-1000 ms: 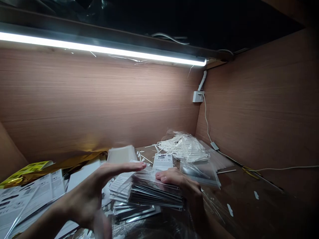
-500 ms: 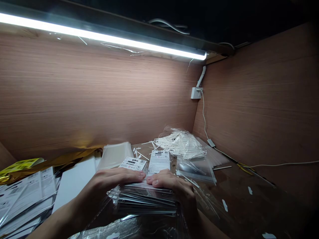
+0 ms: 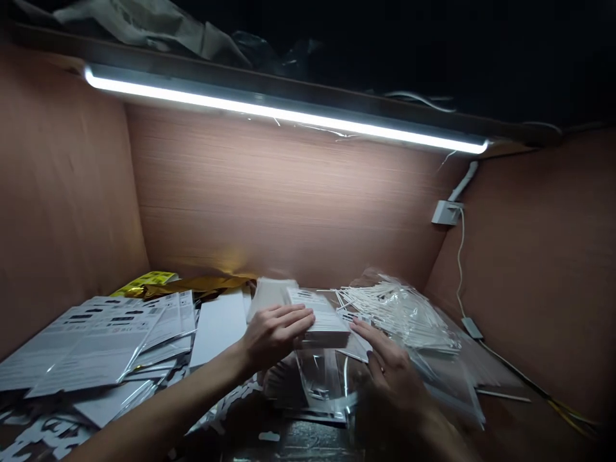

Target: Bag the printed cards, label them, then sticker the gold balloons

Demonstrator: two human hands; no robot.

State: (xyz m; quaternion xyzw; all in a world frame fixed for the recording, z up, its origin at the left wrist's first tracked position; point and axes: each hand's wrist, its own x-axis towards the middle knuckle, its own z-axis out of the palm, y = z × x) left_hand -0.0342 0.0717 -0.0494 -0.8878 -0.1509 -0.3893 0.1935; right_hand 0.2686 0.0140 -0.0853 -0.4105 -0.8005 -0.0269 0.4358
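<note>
My left hand (image 3: 278, 330) lies with its fingers stretched out over the left edge of a stack of white printed cards (image 3: 321, 316). To the right of that stack, my right hand (image 3: 391, 360) has its fingers extended, the fingertips close to the stack's right corner and over another printed card (image 3: 355, 346). The right forearm is blurred and dark. Just below the stack, in front of me, lie clear plastic sleeves (image 3: 318, 375), shiny and partly blurred. Neither hand is visibly wrapped around anything.
Clear-sleeved printed cards (image 3: 96, 343) are spread at left, near a white sheet (image 3: 219, 327). White sticks (image 3: 399, 308) lie heaped in clear plastic at right. A cable (image 3: 459, 256) runs down from a wall socket (image 3: 447, 212). White cut-out scraps (image 3: 48, 436) lie front left.
The view has swung left. Both hands were pressed on top of a clear-sleeved pile, fingertips nearly meeting; now they are apart, on either side of the printed card stack.
</note>
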